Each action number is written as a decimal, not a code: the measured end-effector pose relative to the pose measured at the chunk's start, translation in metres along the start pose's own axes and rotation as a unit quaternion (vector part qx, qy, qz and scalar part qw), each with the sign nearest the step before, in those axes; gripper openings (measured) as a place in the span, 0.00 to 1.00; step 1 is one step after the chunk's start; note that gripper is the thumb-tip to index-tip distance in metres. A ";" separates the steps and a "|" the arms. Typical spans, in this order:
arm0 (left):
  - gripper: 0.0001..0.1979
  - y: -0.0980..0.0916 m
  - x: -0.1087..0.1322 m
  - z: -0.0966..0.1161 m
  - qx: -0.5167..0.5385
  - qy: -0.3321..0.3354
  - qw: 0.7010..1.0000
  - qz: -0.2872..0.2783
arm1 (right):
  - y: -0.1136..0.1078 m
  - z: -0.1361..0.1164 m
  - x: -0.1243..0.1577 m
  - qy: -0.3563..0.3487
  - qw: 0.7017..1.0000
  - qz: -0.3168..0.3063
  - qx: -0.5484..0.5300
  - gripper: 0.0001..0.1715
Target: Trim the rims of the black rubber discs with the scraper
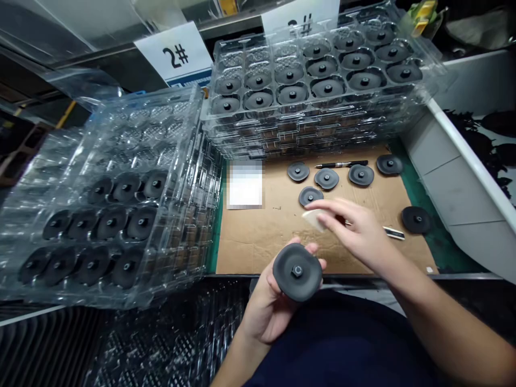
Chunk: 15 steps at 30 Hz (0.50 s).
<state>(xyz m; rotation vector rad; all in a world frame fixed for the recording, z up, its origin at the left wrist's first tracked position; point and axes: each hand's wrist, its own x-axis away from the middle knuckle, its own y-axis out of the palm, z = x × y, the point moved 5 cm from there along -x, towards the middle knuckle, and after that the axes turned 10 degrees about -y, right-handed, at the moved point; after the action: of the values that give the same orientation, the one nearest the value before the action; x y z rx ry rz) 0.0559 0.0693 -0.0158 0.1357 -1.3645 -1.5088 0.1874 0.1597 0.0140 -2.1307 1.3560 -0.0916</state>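
My left hand (269, 306) grips a black dished disc (288, 282) by its edge, its small centre boss facing up towards me. Above and to the right of it, my right hand (355, 228) pinches a small white pad (313, 219) between thumb and fingers, apart from the held disc. Just beyond the white pad lies another black disc (309, 195) on the brown cardboard sheet (258, 242). A marked strip (394, 233), partly hidden by my right hand, lies on the cardboard.
More loose discs (360, 175) and a black pen (342, 164) lie at the back of the cardboard. Stacked clear trays (250, 121) holding discs stand behind, and another tray stack (169, 199) stands left. A white bin wall (470, 172) borders the right side.
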 end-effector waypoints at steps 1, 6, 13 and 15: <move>0.30 0.000 0.002 0.001 0.018 0.001 1.000 -0.014 | 0.005 0.017 0.008 0.053 0.999 0.006 0.003 0.14; 0.26 -0.007 0.006 0.002 0.059 -0.010 0.998 -0.019 | 0.050 0.054 0.052 0.101 0.993 -0.061 -0.022 0.11; 0.27 -0.006 0.000 0.002 0.014 -0.008 1.000 -0.016 | 0.008 -0.018 0.015 -0.044 0.999 0.016 0.022 0.15; 0.25 -0.009 -0.001 0.004 -0.017 0.010 1.000 0.009 | 0.005 -0.049 0.004 -0.166 0.985 -0.015 0.030 0.15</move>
<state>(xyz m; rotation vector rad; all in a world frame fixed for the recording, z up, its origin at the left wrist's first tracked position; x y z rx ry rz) 0.0482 0.0705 -0.0217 0.1164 -1.3213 -1.5106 0.1673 0.1329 0.0502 -2.0082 1.1103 0.2006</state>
